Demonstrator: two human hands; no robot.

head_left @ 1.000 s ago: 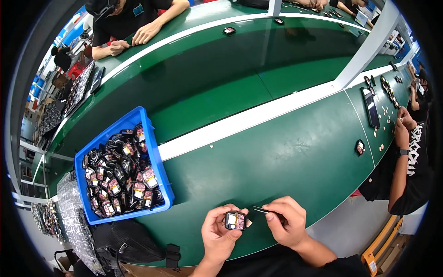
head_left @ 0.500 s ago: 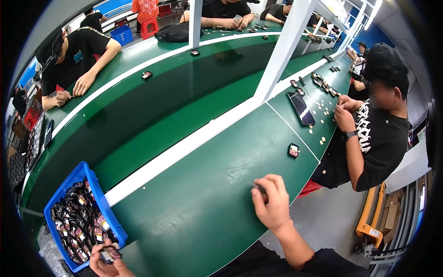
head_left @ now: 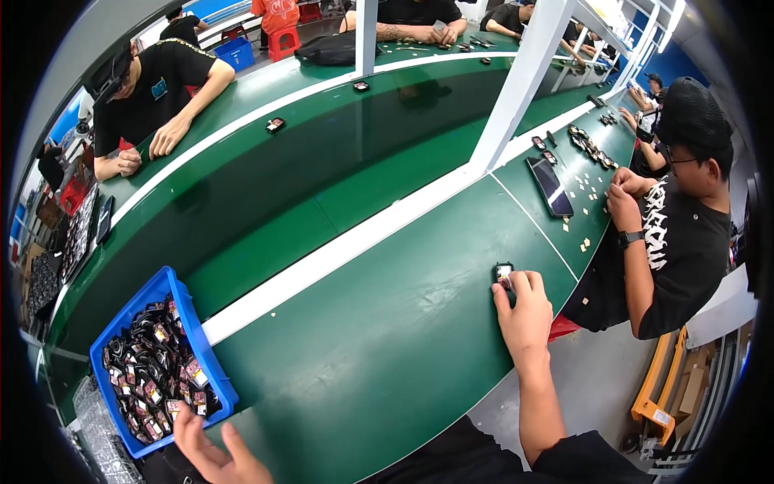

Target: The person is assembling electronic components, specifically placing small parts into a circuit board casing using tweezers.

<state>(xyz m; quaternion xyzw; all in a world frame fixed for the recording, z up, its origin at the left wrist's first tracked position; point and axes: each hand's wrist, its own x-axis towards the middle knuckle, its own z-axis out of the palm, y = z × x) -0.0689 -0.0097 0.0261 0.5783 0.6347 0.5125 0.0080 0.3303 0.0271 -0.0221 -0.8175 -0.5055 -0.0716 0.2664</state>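
Observation:
My right hand (head_left: 526, 316) is over the green table toward the right, its thumb and fingers closed on a small black-cased electronic module (head_left: 504, 272). A white and reddish face shows on the module, and my fingers hide its near side. At the lower left my left hand (head_left: 219, 453) has its thumb and fingers apart, with nothing visible between them. Its fingertips are by the near edge of a blue bin (head_left: 223, 387). Heaped inside are many similar modules (head_left: 145, 371) with black cords and pale labels.
A co-worker (head_left: 685, 202) sits at the right, hands together above small pale pieces (head_left: 587, 242). Near them lie a dark phone (head_left: 550, 187) and a row of modules (head_left: 592, 148). A white post (head_left: 520, 89) rises from the white rail (head_left: 339, 260). Another person (head_left: 165, 93) works across the table.
My left hand has let go of the module it held beside the bin. My right hand has reached forward and right to the module on the table, which now sits slightly left. The view has shifted.

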